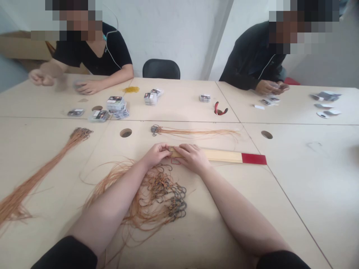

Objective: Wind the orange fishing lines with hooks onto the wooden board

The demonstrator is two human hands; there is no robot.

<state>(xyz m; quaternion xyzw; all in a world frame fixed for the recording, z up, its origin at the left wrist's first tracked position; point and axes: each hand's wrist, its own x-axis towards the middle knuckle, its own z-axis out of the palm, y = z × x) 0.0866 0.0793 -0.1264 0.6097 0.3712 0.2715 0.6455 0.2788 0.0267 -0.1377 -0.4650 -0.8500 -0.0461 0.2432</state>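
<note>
My left hand (157, 155) is closed in a pinch at the left end of a long, flat, cream-coloured board (223, 155) with a red end. What lies between those fingertips is too small to make out. My right hand (193, 158) is closed over the board near the same end, its fingers bent across the surface. A small red loop (176, 161) shows just below the fingers. Under and beside my left forearm spreads a tangled heap of fish hooks (176, 203) tied to orange lines (137, 201).
Beyond the board lies a bundle of hooked orange lines (193, 131); a larger bundle (50, 168) lies left. Stacked plastic boxes (116, 104), red-handled pliers (220, 109) and yellow bits (131, 89) are farther back. Two people sit opposite, hands on the table. Holes (126, 133) pierce the tabletop.
</note>
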